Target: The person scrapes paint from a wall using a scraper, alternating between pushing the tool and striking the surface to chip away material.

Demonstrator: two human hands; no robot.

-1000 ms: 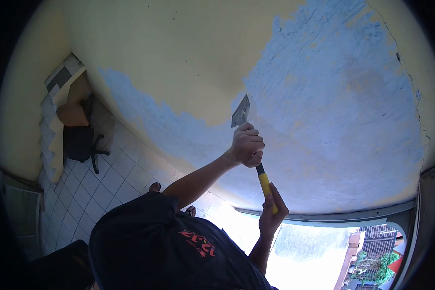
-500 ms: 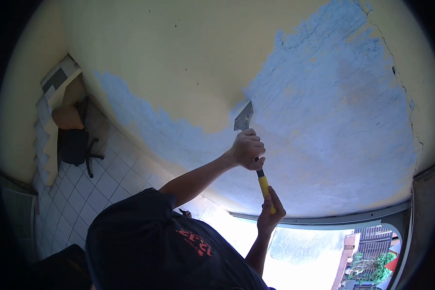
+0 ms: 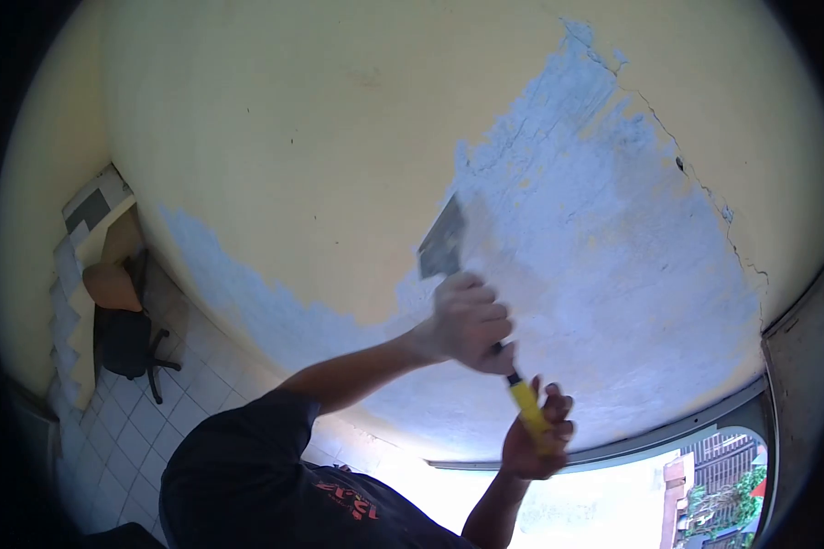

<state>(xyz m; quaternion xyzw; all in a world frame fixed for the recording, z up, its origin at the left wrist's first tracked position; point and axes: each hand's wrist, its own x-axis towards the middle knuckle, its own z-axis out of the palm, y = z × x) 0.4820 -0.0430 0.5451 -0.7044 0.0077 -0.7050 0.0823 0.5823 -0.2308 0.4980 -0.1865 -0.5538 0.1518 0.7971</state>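
A long-handled scraper with a broad metal blade and a yellow grip slants across the middle of the view. Its blade lies at the wall, at the border between cream paint and the bare bluish patch. My left hand is closed around the dark shaft just below the blade. Lower down, my right hand has its fingers curled about the yellow grip, slightly blurred. Whitish dust seems to coat my left hand and wrist.
A crack runs down the wall on the right. At left are a black office chair, stepped tiled edging and a tiled floor. A bright opening with a frame lies at lower right, plants beyond.
The view has shifted, so the wall sits lower and further left. Against the wall, the scraper blade has moved upward along the paint border. Both hands keep hold, the right with fingers more curled.
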